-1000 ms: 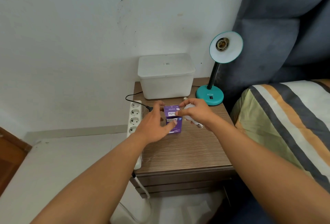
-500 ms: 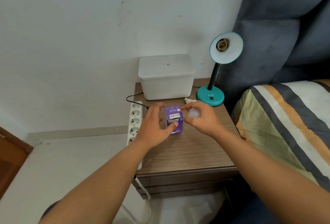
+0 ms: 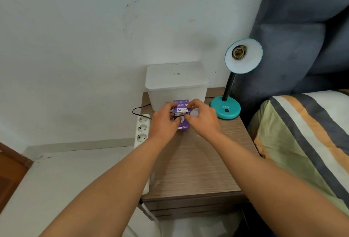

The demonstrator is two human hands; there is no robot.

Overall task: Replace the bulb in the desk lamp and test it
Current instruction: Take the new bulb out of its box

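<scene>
Hands meet over nightstand (image 3: 198, 170): left hand (image 3: 164, 121) grips purple bulb box (image 3: 181, 117), right hand (image 3: 202, 119) clutches white bulb (image 3: 194, 112). Steadying the box probably eases opening.

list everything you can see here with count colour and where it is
desk lamp: 1, teal, far right of nightstand, socket bare
bulb box: 1, purple, between both hands
bulb: 1, white, in right hand
storage box: 1, white, lidded, rear of nightstand
power strip: 1, white, left of nightstand
nightstand: 1, wood grain
bed: 1, striped cover, right
left hand: on bulb box
right hand: holds bulb
</scene>
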